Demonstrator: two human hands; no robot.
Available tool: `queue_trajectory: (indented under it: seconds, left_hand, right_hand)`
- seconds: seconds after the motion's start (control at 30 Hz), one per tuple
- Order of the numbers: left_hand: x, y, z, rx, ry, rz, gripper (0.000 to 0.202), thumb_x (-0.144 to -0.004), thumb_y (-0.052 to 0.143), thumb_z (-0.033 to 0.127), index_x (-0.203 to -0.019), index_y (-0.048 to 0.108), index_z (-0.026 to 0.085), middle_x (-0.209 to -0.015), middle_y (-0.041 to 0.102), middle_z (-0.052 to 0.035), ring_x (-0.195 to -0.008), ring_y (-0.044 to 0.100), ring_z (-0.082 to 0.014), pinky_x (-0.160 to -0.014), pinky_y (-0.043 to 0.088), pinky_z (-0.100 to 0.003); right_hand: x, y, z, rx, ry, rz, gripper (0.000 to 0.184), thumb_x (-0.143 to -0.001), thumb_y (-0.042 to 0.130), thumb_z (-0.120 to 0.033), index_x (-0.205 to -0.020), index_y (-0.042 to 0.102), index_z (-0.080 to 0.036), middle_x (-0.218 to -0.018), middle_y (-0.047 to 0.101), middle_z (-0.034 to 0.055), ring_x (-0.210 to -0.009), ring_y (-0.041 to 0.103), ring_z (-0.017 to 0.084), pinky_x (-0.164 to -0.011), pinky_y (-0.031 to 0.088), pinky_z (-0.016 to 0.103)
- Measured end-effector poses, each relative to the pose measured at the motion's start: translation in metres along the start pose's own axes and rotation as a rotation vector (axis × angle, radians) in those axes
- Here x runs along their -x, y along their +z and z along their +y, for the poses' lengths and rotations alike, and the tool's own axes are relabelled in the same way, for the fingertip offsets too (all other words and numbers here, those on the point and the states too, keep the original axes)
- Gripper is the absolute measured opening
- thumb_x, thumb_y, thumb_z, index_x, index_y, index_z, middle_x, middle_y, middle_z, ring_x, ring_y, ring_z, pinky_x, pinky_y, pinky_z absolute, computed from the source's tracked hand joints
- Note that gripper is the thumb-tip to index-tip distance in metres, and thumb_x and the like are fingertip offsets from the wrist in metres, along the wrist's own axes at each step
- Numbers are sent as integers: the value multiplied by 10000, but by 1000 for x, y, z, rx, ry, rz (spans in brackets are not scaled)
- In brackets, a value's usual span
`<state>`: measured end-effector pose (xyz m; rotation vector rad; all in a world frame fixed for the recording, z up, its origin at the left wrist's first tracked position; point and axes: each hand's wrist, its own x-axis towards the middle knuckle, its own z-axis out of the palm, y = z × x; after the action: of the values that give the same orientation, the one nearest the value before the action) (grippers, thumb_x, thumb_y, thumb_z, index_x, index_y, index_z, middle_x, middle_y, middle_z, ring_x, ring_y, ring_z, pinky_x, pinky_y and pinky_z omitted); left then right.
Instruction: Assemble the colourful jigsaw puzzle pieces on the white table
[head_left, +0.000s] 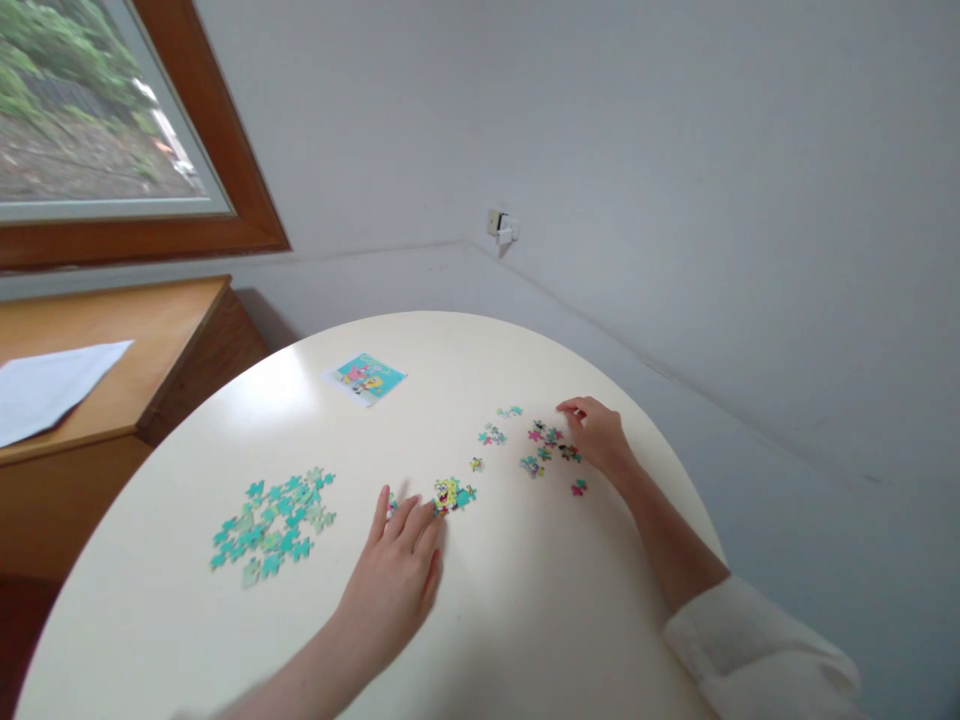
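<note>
My left hand rests palm down on the table with its fingers spread, holding nothing. Its fingertips reach the lower edge of a small joined section of jigsaw puzzle with a yellow face on it. Another puzzle piece is partly hidden by the index finger. To the right, my right hand has loosely bent fingers, slightly apart, with nothing visible between them. It is beside a loose cluster of pink, green and dark puzzle pieces. A single pink and teal piece lies below that hand.
A heap of teal and pale green puzzle pieces covers part of the round white table at left. Farther back lies a picture card. Beyond stand a wooden cabinet with paper on top, and a wall outlet.
</note>
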<state>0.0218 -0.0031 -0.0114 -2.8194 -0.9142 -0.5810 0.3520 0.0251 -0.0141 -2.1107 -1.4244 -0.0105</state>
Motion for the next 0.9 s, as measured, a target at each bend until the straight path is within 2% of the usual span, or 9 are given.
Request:
queue_trajectory:
  seconds: [0.07, 0.2, 0.43, 0.6, 0.9]
  left_hand:
    - [0, 1, 0, -6, 1, -2, 300, -842, 387, 155, -1058, 594, 167, -1084, 624, -76, -1082, 522, -238, -1075, 251, -536]
    - [1, 2, 0, -20, 6, -2, 301, -837, 386, 150, -1052, 597, 165, -1082, 624, -79, -1076, 524, -235, -1075, 246, -535]
    - [1, 3, -1, -23, 9, 26, 291, -840, 384, 144, -1039, 594, 172, -1072, 630, -78, -1063, 530, -230, -1080, 202, -555]
    - [1, 2, -1, -14, 10, 14, 286, -844, 389, 143, -1049, 589, 156, -1076, 628, -84, -1065, 529, -230, -1075, 209, -554]
    - [2, 4, -1, -15, 1, 25, 292, -839, 392, 143, -1050, 593, 160, -1075, 632, -83, -1058, 532, -230, -1081, 188, -557]
  right_hand:
    - [-2, -5, 8, 2, 34, -23, 245, -755, 428, -168, -791, 669, -194, -860, 681, 42, -748, 582, 162, -763, 405, 304]
    - [-4, -9, 19, -89, 97, -161, 185, -715, 508, -221, -765, 684, -191, -742, 685, 29, -639, 576, 155, -626, 426, 273]
    - [-4, -7, 21, -239, 30, -358, 286, -680, 593, -339, -852, 687, -132, -689, 659, 39, -571, 530, 130, -540, 404, 243]
    - [-4, -2, 24, -226, 28, -349, 324, -626, 649, -364, -848, 694, -132, -732, 643, 46, -582, 510, 120, -524, 378, 231]
    - [-4, -2, 24, -269, 30, -334, 315, -657, 594, -390, -832, 670, -138, -642, 614, 28, -555, 501, 124, -521, 376, 243]
